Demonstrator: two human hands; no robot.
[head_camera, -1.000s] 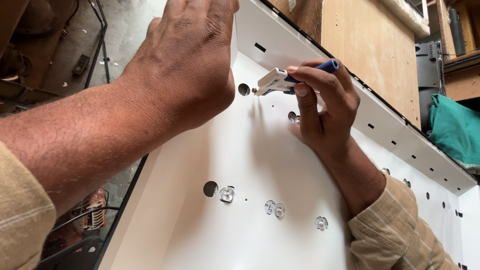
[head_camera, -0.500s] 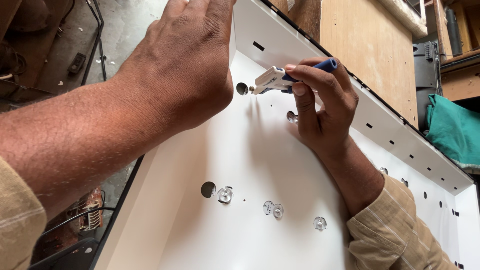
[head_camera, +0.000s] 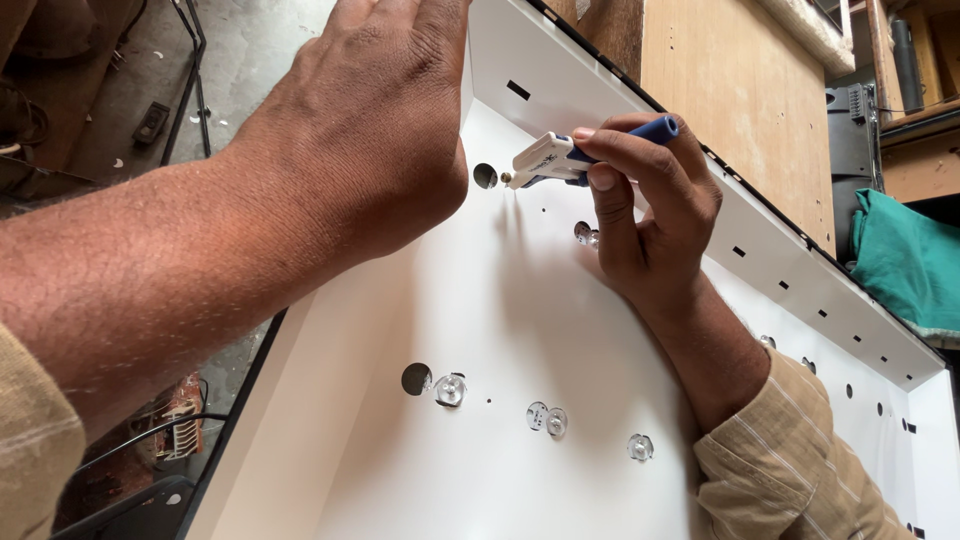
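While pinched, white-and-blue tool (head_camera: 560, 158) — brass tip, tilted, slim.

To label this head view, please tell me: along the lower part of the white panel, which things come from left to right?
Round dark hole → clear lens dome → pair of clear lenses → single clear lens → striped beige sleeve cuff of the right arm.

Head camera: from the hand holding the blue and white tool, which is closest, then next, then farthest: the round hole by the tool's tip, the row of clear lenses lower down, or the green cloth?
From the right hand:
1. Round hole, just left of the tool's tip.
2. Row of clear lenses, lower on the white panel.
3. Green cloth, off the panel at the far right.
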